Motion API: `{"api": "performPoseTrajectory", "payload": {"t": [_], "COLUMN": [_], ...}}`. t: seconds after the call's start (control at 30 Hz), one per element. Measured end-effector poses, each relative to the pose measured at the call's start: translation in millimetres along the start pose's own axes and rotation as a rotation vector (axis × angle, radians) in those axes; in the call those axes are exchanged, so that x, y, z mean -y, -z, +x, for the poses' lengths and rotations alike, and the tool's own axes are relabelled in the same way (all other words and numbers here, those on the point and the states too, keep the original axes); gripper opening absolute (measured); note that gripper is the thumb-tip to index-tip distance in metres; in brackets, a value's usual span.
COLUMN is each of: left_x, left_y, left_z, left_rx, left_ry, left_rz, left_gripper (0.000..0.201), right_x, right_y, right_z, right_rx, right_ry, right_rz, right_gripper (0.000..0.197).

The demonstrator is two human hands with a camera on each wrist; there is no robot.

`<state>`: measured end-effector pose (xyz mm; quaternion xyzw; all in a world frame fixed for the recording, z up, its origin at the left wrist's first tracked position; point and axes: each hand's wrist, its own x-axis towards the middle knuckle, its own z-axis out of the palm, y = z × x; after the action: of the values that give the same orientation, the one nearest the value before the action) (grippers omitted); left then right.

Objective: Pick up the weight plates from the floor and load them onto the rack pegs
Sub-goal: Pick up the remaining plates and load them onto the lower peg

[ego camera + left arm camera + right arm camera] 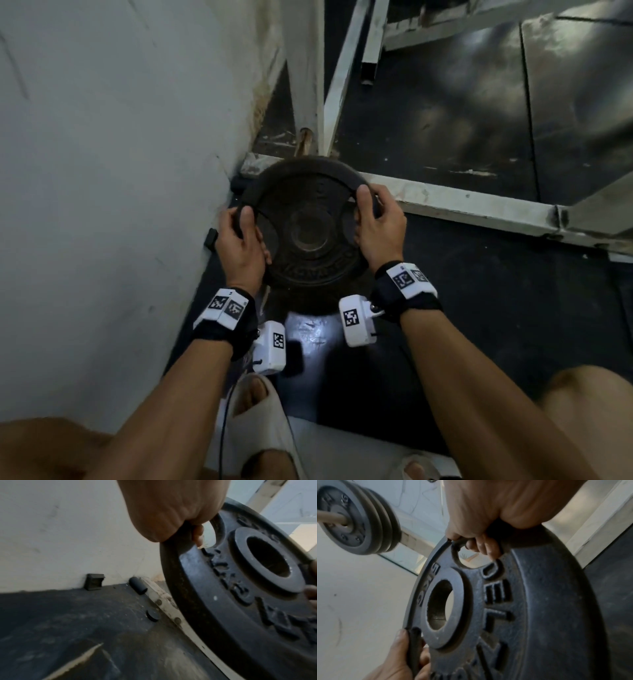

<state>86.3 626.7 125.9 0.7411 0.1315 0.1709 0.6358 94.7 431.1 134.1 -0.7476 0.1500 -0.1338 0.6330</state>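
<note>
**Plate held in both hands beside the rack base**

Flooring of dark rubber (479,291), scuffed and dusted with pale marks, is shown meeting a white wall (102,171) on the left. A white-painted rack frame (462,205), chipped and rusted at its joints, is seen with one base bar lying across the floor and uprights rising from it. At the foot of the wall a small black block (94,582) and a short black cylinder (138,586) are visible; a round black cap (153,615) lies just beside the base bar.

The weight plate (308,236), a black cast-iron disc with a raised hub, a wide centre hole, embossed lettering and grip slots near the rim, is held clear of the floor, tilted, in front of the base bar. Its surface is worn and dull. The left hand (239,240) is wrapped round the rim at one slot, fingers passed through the opening; the right hand (378,226) is clenched on the opposite slot in the same way.

In the right wrist view, three plates (359,520) are seen already loaded together on a pale peg (332,517).
</note>
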Motion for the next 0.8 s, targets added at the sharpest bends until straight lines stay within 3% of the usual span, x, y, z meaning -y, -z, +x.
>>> {"api": "performPoseTrajectory", "payload": {"t": [0.17,0.3,0.67,0.8], "left_x": [21,43,64,62], "left_y": [26,30,-5,-37], "left_z": [29,51,90,126], "left_rx": [-0.06,-0.036,0.087,0.125], "left_ry": [-0.062,-0.068,-0.23,-0.304], "left_rz": [0.168,0.268,0.275,0.269], "left_gripper": [0.024,0.025,0.016,0.016], "right_x": [-7,-25,-56,-55], "right_y": [-43,-59,-67,-72], "right_z": [3,12,41,77], "right_rx": [0.032,0.022,-0.095,-0.141], "right_ry": [0.037,0.024,0.233,0.228], "right_rz": [-0.026,-0.107,-0.193,-0.213], "right_gripper": [0.028,0.03,0.031,0.03]}}
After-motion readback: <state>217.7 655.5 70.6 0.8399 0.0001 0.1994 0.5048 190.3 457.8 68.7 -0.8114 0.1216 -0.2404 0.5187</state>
